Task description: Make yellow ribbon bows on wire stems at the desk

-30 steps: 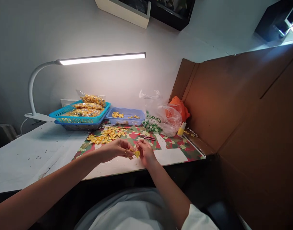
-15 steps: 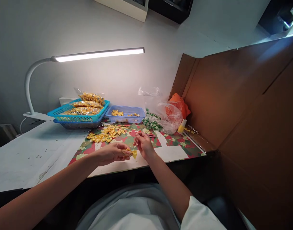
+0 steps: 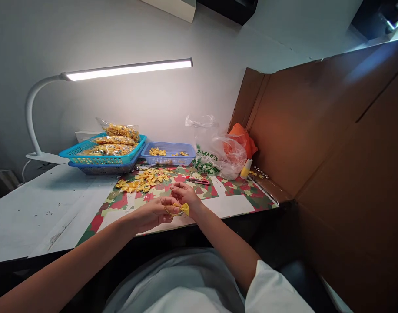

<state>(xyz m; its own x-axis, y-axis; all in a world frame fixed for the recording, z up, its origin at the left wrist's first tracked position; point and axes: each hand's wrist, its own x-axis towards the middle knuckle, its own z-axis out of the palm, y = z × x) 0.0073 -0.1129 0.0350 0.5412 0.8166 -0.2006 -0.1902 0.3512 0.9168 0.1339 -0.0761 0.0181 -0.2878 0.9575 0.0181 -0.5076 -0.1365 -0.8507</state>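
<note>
A small yellow bow with a thin gold loop is pinched in my left hand, over the near edge of the table. Just behind and beside the bow, my right hand has its fingertips pressed together. A faint thin strand seems to run from them toward the bow, but it is too fine to tell clearly. Beyond both hands, a pile of yellow bows lies on the patterned table covering. Red-handled snips rest on the covering behind my right hand.
Blue-green baskets with bagged yellow pieces stand at the back left, beside a blue basket. Behind my hands are plastic bags and a yellow-white cone. Cardboard rises at right; a lamp hangs above.
My right hand has moved left and closer to my left hand. The bow has turned and shifted slightly right in my left hand. The view has shifted a little.
</note>
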